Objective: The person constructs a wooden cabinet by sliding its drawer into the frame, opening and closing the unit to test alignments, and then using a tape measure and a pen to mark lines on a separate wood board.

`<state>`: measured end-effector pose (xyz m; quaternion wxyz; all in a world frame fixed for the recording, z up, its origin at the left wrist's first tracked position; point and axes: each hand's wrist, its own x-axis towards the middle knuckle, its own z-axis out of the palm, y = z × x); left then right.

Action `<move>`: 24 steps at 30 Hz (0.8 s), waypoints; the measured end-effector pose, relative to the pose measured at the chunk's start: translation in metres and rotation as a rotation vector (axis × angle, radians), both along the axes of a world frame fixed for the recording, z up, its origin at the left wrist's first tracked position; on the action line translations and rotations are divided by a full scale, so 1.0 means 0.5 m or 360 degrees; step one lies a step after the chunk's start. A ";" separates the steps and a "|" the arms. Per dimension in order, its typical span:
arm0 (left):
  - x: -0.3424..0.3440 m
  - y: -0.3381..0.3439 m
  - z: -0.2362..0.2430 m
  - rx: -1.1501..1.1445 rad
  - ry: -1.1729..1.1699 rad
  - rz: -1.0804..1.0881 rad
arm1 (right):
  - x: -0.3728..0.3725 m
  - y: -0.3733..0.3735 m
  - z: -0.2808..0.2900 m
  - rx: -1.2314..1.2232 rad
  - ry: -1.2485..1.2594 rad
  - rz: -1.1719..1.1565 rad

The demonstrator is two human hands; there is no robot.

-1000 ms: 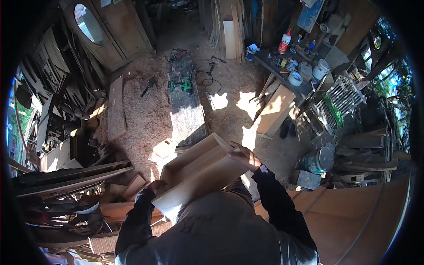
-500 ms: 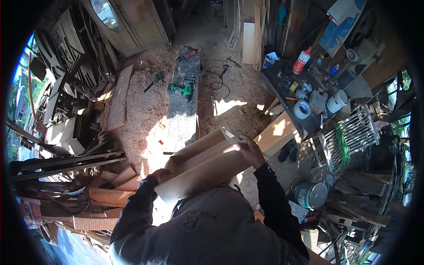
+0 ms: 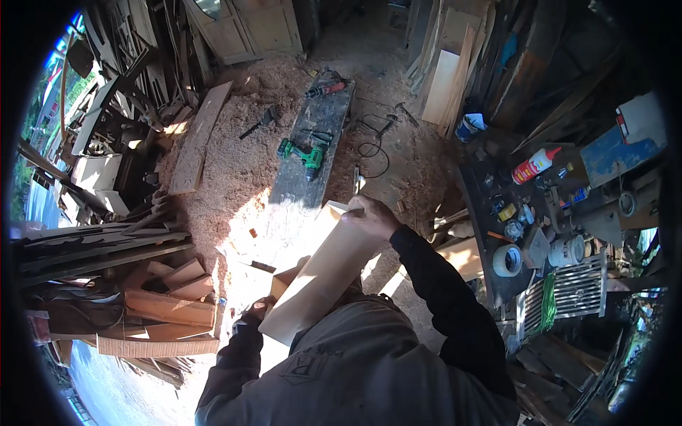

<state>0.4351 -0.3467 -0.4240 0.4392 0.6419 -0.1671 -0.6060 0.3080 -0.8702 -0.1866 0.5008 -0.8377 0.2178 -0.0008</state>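
A light wooden box [image 3: 320, 277] is held at a slant in front of my body, its long side board turned up. My right hand [image 3: 373, 216] grips its far upper end, fingers bent over the edge. My left hand [image 3: 259, 307] grips the near lower left end, partly hidden by the box. Beyond it lies a long weathered bench plank [image 3: 320, 117], sunlit at its near end, with a green drill [image 3: 302, 157] and a red-and-black power tool [image 3: 325, 89] on it.
Scrap wood [image 3: 167, 298] fills the left side. A loose board [image 3: 199, 142] lies in wood shavings. On the right, a dark table [image 3: 483, 234] holds a glue bottle [image 3: 533, 167] and cans. A black cord [image 3: 376, 149] and boards leaning at the back [image 3: 455, 85] are in view.
The box has tilted more steeply, its right end rising away from me and its open top turning away. Both hands still hold it. The whole view has shifted as my head moved.
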 end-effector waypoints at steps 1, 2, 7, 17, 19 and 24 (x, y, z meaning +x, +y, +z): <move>0.004 -0.020 -0.009 0.0064 0.0011 0.0077 | 0.068 -0.024 -0.010 -0.0079 -0.0002 0.0096; -0.001 -0.036 -0.012 0.0127 0.0036 0.0133 | 0.116 -0.033 -0.033 -0.0128 0.0018 0.0182; 0.012 -0.083 0.031 0.0260 0.0003 0.0378 | 0.395 -0.047 -0.071 -0.0186 0.0103 0.0549; 0.094 -0.338 0.020 0.0443 -0.0266 0.0538 | 0.650 -0.065 -0.236 -0.0253 0.0028 0.0900; 0.118 -0.356 0.056 0.0566 -0.0404 0.0545 | 0.679 -0.088 -0.266 -0.0243 -0.0050 0.0914; 0.141 -0.359 0.105 0.0699 -0.0527 0.0563 | 0.771 -0.083 -0.286 -0.1139 -0.0096 0.1155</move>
